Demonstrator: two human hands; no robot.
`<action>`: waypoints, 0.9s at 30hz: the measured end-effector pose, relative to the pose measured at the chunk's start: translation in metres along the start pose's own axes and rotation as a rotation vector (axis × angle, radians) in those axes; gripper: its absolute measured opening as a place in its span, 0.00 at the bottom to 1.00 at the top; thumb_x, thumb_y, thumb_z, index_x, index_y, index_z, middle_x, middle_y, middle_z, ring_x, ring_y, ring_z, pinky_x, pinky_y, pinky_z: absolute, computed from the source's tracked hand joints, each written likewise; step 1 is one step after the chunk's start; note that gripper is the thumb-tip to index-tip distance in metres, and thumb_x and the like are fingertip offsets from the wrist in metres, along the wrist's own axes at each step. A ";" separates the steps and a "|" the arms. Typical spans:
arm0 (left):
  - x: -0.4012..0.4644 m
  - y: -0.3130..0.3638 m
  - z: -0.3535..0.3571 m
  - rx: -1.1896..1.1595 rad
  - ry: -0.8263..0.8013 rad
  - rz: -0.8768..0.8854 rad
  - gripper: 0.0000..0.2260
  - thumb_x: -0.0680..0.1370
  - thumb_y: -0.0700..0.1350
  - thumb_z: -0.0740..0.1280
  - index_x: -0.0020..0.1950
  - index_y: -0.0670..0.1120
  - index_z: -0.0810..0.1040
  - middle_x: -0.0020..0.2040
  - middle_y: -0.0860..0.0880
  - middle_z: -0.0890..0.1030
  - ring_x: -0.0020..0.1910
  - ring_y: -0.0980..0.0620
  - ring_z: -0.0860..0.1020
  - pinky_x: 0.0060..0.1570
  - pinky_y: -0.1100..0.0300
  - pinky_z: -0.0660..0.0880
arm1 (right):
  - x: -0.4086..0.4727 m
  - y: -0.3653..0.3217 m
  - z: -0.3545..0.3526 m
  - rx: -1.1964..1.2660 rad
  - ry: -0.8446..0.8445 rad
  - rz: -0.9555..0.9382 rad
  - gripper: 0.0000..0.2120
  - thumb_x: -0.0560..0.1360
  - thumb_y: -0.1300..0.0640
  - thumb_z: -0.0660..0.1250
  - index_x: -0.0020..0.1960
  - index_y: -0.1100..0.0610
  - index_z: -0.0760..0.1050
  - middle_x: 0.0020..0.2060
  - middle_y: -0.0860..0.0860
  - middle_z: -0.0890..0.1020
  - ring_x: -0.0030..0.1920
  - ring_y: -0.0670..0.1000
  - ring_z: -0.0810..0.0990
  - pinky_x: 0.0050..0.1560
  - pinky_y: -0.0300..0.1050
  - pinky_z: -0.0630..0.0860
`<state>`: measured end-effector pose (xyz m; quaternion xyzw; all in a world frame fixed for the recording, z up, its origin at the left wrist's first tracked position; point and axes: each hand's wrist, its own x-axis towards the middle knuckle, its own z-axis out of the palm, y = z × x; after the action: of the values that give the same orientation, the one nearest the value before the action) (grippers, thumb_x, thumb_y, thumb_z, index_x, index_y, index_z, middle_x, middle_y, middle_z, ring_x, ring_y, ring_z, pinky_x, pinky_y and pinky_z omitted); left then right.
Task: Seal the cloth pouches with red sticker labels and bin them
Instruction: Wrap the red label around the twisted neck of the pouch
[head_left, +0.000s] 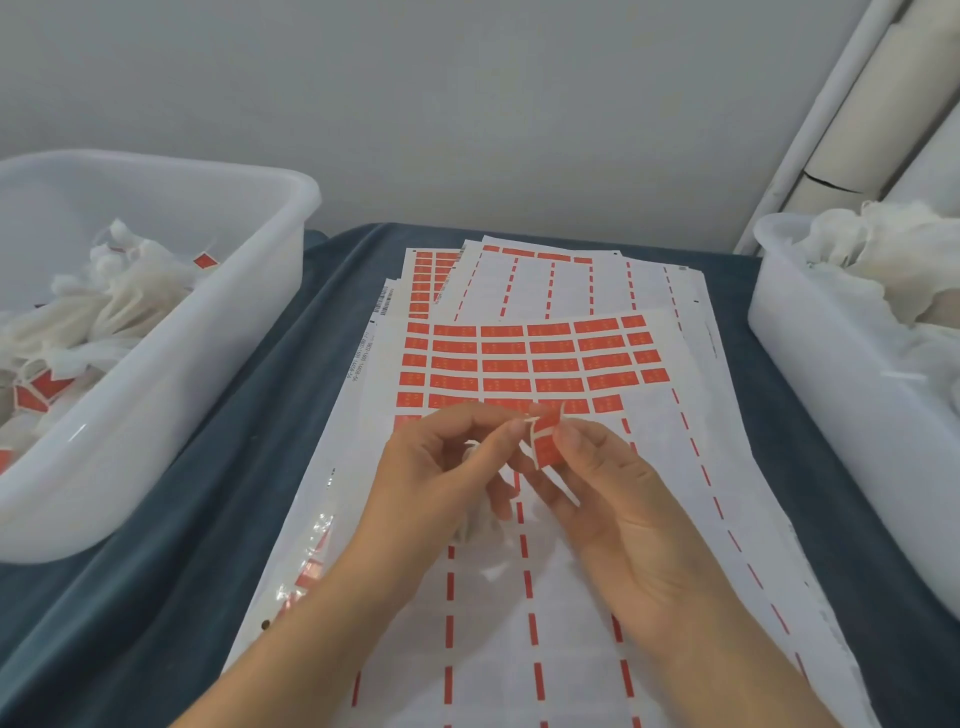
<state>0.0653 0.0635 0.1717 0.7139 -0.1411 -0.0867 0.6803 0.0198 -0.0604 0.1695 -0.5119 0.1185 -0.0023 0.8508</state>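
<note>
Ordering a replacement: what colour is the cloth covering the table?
Dark blue-grey table cloth, clearest in the head view.

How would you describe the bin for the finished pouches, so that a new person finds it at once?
Start at the dark blue table with the sticker sheets in the middle. A white plastic bin stands at each side. Choose the left bin: only its pouches show red labels.

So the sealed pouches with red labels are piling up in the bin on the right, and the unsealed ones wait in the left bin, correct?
Not quite: the bins are swapped. The head view shows the pouches with red labels in the left bin, while the right bin holds plain unsealed pouches. Both hands, left hand and right hand, hold a red sticker over the sheets.
</note>
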 end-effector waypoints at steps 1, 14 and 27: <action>0.000 0.000 0.000 -0.001 -0.008 -0.002 0.06 0.64 0.56 0.67 0.37 0.60 0.82 0.36 0.56 0.83 0.30 0.53 0.80 0.31 0.66 0.78 | 0.000 0.000 -0.001 0.002 0.012 -0.008 0.10 0.61 0.50 0.70 0.41 0.48 0.84 0.47 0.50 0.85 0.51 0.50 0.83 0.58 0.47 0.74; -0.003 0.000 0.002 -0.002 -0.042 0.019 0.05 0.66 0.54 0.67 0.36 0.61 0.82 0.34 0.56 0.82 0.28 0.54 0.79 0.30 0.69 0.76 | 0.002 0.003 -0.004 0.039 0.069 -0.024 0.05 0.64 0.53 0.69 0.38 0.51 0.83 0.47 0.52 0.84 0.51 0.53 0.83 0.54 0.45 0.77; -0.004 0.000 0.003 0.004 -0.080 0.010 0.07 0.66 0.55 0.66 0.41 0.59 0.82 0.34 0.55 0.82 0.27 0.54 0.78 0.29 0.67 0.76 | 0.004 0.006 -0.007 0.024 0.084 -0.073 0.07 0.66 0.53 0.68 0.42 0.54 0.79 0.44 0.52 0.84 0.48 0.52 0.83 0.56 0.46 0.77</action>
<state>0.0603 0.0617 0.1710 0.7106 -0.1718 -0.1116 0.6731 0.0214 -0.0637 0.1604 -0.5051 0.1353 -0.0563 0.8505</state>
